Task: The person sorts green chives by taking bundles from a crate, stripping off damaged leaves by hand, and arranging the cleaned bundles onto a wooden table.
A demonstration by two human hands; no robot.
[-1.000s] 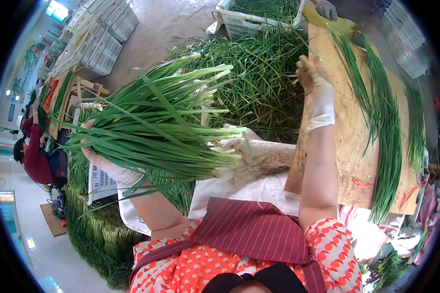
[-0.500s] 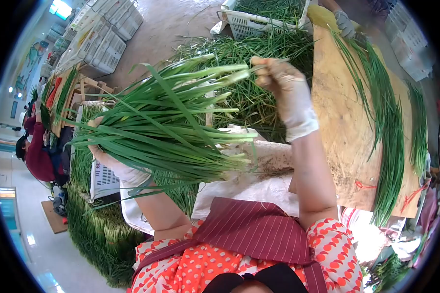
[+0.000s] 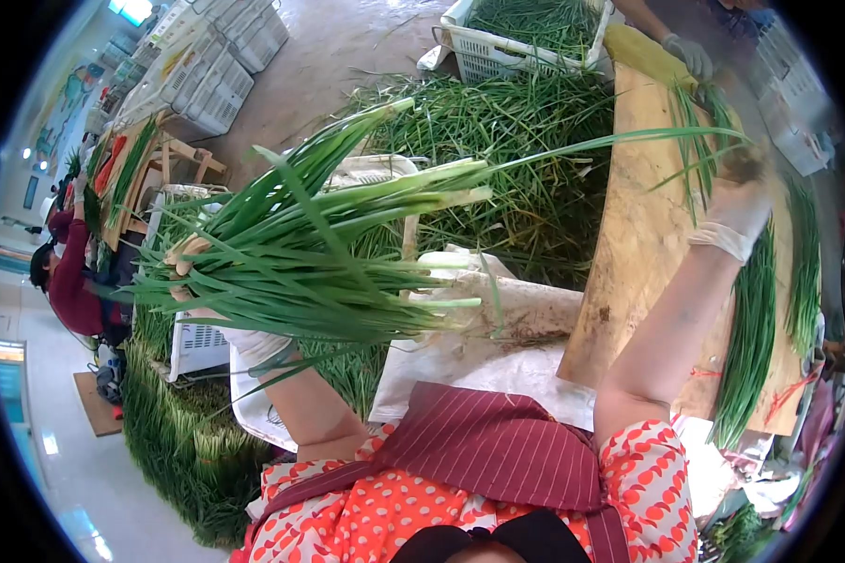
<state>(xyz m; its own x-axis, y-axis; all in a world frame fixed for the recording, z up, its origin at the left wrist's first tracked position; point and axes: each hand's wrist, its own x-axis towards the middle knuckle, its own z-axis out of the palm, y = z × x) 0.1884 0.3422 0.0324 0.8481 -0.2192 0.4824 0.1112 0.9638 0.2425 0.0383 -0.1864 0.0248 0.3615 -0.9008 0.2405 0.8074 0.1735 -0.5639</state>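
My left hand [image 3: 244, 340], in a thin whitish glove, is wrapped round a loose bunch of garlic chives [image 3: 300, 267]. Their pale stem ends point right and the leaves fan out to the left; most of the palm is hidden under them. My right hand [image 3: 740, 192], gloved and with a soiled fingertip area, is stretched out over the wooden board [image 3: 643, 235]. A few long chive leaves run from the bunch across to its fingers, which look closed on them, though motion blurs them. Long chives [image 3: 746, 347] lie along the board beneath that hand.
A heap of loose greens [image 3: 526, 178] lies ahead, with a white crate [image 3: 483, 56] of greens behind. Bundled chives [image 3: 192, 450] stand at lower left near another crate [image 3: 200, 347]. A co-worker's gloved hand [image 3: 690, 56] is at the board's far end; another person [image 3: 70, 291] works at left.
My right hand has moved right, from beside the stem ends to over the board, with long leaves now trailing to it. My left hand keeps hold of the bunch, whose stems have spread apart.
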